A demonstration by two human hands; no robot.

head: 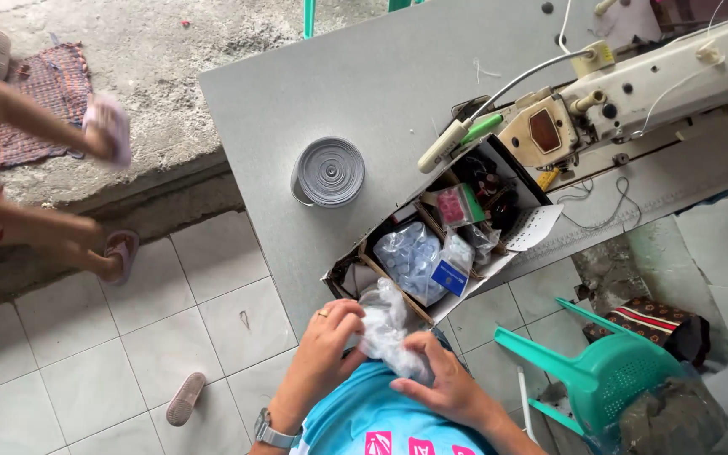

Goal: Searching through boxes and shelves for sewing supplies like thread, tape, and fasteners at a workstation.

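Grey counter carrying white sewing machine; open cardboard box at near edge, packed with clear bags, small blue square label in front; grey tape roll left of box; crinkled clear plastic bag below box, pinched between left hand and right hand, fingers curled round it.

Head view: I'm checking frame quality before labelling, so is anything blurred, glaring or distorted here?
Head view: soft, even daylight with faint shadows; both hands, left and right, and the crinkled clear plastic bag they hold are sharp, with mild sheen on the bag; the other person's foot in a pink sandal at upper left is motion-blurred; the sewing table's edges splay from wide-angle distortion.
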